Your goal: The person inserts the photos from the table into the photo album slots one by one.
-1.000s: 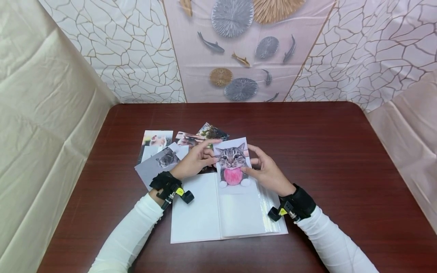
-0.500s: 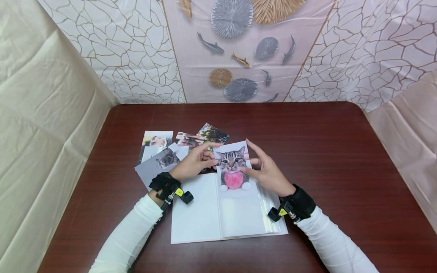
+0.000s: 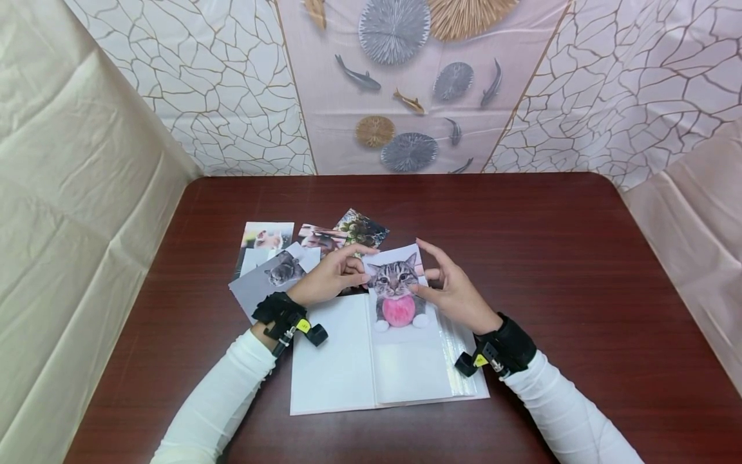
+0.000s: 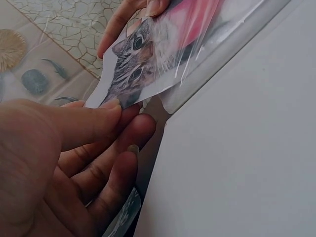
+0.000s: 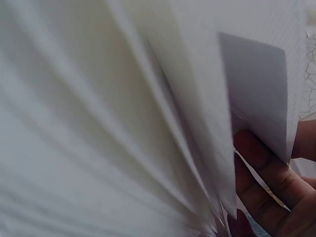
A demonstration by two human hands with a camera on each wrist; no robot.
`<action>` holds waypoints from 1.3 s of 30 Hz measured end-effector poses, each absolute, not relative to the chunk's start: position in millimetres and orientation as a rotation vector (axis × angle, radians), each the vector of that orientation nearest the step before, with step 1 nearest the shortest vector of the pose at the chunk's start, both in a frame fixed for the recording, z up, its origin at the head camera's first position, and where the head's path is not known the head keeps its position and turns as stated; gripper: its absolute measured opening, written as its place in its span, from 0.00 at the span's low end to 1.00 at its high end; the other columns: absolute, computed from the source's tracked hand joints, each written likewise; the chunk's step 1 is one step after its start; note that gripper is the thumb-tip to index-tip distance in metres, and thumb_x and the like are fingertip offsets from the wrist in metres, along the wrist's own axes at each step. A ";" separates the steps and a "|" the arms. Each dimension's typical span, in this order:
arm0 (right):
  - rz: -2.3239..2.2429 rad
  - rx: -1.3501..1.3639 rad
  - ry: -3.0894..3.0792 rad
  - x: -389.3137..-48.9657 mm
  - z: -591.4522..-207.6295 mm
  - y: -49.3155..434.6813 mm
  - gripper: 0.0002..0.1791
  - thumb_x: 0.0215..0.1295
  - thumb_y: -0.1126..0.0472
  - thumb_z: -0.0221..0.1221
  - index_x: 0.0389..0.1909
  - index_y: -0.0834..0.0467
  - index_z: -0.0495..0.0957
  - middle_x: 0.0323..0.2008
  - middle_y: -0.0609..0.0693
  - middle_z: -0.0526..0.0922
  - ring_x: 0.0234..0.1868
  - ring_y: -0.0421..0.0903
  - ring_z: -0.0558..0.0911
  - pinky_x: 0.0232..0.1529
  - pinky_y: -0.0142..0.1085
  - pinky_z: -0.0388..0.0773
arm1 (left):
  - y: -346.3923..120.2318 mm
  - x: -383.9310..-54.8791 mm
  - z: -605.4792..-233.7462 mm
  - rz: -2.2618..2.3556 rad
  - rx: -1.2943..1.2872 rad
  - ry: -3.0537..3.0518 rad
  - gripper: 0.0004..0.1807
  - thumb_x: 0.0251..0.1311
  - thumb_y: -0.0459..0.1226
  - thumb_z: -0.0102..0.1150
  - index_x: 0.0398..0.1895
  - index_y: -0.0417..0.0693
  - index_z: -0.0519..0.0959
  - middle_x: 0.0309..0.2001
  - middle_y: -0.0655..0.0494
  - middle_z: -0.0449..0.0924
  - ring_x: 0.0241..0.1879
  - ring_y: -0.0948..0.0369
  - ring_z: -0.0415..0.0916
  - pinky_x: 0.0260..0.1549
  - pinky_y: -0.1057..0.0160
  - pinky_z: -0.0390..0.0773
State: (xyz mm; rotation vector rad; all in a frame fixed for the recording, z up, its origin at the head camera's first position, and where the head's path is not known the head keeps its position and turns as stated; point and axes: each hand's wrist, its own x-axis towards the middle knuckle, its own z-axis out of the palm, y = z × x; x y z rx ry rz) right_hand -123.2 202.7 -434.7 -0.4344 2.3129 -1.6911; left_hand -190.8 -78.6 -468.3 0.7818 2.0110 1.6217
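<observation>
A photo of a tabby cat with a pink ball (image 3: 397, 290) lies over the right page of an open white photo album (image 3: 339, 361). In the left wrist view, the photo's (image 4: 131, 69) lower part sits under a clear plastic pocket (image 4: 190, 37), its upper end sticking out. My left hand (image 3: 333, 274) pinches the upper left edge between thumb and fingers. Across from it, my right hand (image 3: 455, 290) holds the right edge, thumb in front and index finger extended past the top corner. Spread album pages (image 5: 148, 123) fill much of the right wrist view.
Left of the album lie several loose photos: one of a grey cat (image 3: 278, 274), one with a pinkish animal (image 3: 266, 237), and a dark green one (image 3: 362, 225). They rest on a brown table (image 3: 551, 258), with patterned cloth (image 3: 400, 96) behind.
The cat photo has slid a little down toward the album page, away from the far table edge. My left index finger has lowered slightly with it; the right hand stays almost in place.
</observation>
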 end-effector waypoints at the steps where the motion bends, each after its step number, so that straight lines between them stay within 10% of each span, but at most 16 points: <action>1: -1.694 -0.429 2.312 -123.2 -434.7 202.4 0.46 0.69 0.69 0.63 0.80 0.49 0.50 0.44 0.66 0.87 0.25 0.39 0.73 0.33 0.32 0.68 | -78.7 -190.8 -468.2 1.619 0.783 2.012 0.28 0.69 0.28 0.58 0.71 0.49 0.68 0.38 0.42 0.83 0.39 0.47 0.81 0.43 0.62 0.80; 7: -1.716 -0.402 2.293 -122.9 -433.9 201.0 0.42 0.68 0.70 0.63 0.78 0.52 0.53 0.51 0.67 0.85 0.43 0.34 0.86 0.38 0.30 0.72 | -78.5 -190.1 -467.4 1.583 0.796 2.036 0.26 0.70 0.29 0.58 0.69 0.49 0.71 0.37 0.45 0.84 0.39 0.50 0.82 0.41 0.64 0.78; 39: -1.766 -0.430 2.238 -123.1 -435.4 201.2 0.30 0.70 0.72 0.59 0.68 0.63 0.57 0.45 0.70 0.85 0.41 0.37 0.86 0.39 0.30 0.73 | -79.6 -191.0 -465.6 1.488 0.835 2.100 0.17 0.72 0.32 0.57 0.62 0.44 0.80 0.36 0.49 0.85 0.36 0.56 0.85 0.37 0.65 0.77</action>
